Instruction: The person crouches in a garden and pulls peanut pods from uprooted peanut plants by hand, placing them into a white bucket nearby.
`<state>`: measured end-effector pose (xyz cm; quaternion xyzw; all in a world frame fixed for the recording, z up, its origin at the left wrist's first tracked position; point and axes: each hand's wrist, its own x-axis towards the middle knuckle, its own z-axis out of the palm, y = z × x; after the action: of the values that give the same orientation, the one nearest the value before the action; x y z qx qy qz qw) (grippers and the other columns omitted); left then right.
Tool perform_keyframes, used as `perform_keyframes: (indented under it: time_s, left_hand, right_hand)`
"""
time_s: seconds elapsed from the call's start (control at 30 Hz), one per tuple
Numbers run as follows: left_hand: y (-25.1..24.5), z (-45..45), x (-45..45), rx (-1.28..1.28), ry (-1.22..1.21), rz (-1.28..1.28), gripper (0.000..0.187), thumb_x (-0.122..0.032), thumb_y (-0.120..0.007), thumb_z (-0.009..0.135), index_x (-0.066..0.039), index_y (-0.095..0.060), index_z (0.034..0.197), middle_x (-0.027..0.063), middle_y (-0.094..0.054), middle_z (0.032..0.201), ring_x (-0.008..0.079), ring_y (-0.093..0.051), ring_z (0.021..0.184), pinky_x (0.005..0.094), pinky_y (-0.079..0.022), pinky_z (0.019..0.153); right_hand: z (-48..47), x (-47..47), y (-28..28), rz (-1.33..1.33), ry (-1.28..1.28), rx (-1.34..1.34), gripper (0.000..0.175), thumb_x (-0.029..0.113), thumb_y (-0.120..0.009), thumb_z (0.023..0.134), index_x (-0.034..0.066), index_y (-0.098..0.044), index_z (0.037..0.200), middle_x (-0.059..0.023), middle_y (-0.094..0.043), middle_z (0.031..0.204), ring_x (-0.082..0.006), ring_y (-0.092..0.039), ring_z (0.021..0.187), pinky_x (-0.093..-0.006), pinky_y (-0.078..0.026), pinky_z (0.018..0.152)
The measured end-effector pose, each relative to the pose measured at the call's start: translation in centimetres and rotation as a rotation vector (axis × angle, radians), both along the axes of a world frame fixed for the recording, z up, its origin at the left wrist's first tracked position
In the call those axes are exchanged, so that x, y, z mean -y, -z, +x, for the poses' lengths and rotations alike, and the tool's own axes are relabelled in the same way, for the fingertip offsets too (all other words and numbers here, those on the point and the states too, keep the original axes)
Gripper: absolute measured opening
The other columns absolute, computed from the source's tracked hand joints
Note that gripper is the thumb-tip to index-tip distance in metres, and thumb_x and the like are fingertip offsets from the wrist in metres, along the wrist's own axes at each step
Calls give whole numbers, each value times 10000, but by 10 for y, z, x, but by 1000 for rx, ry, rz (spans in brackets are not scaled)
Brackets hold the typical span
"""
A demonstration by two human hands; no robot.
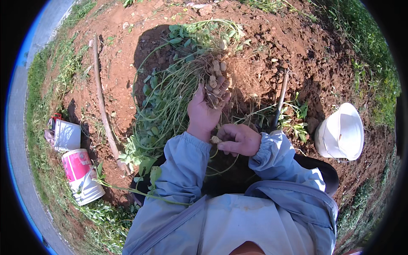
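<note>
My left hand [204,113] is closed around the root end of a bundle of pulled peanut plants [172,95]. Soil-covered peanut pods [214,76] cluster among the roots just above its fingers. The green stems and leaves spread to the left and lie over the ground before me. Below and to the right, near my left wrist, my right hand [242,140] pinches a single peanut pod [215,139] between thumb and fingers. A thin stem trails down close to that pod.
On the right stands a white plastic bucket [325,137], tilted in view. A short wooden stick or handle [283,95] is beside my right arm. A long wooden pole [100,95] lies at left, near a white bucket [67,135] and a pink-and-white bucket [78,167]. Reddish soil [121,54] surrounds me.
</note>
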<state>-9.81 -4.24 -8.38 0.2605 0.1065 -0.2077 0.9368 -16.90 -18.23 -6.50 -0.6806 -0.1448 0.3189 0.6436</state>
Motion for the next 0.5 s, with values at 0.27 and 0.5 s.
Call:
perform_keyframes:
  time_s: [0.27,0.5]
  left_hand:
    - [0,-9,11,33,11,-23,455,-348,-268,979,-32,-428,1264,110,-519,1248,263,-478,1160,446,-378,970]
    - [6,-16,14,76,58,-69,473,-361,-289,979,-7,-442,1253,122,-538,1194,266,-520,1077,413,-400,959]
  right_hand:
    - [16,3,8,-258,532,340,309,233,-645,757,20,-556,963,-116,-622,822,-224,-613,748,-333,-472,638]
    - [26,-1,8,-420,565,460,345,299,-716,713,49,-597,917,-113,-625,801,-270,-612,717,-355,-470,642]
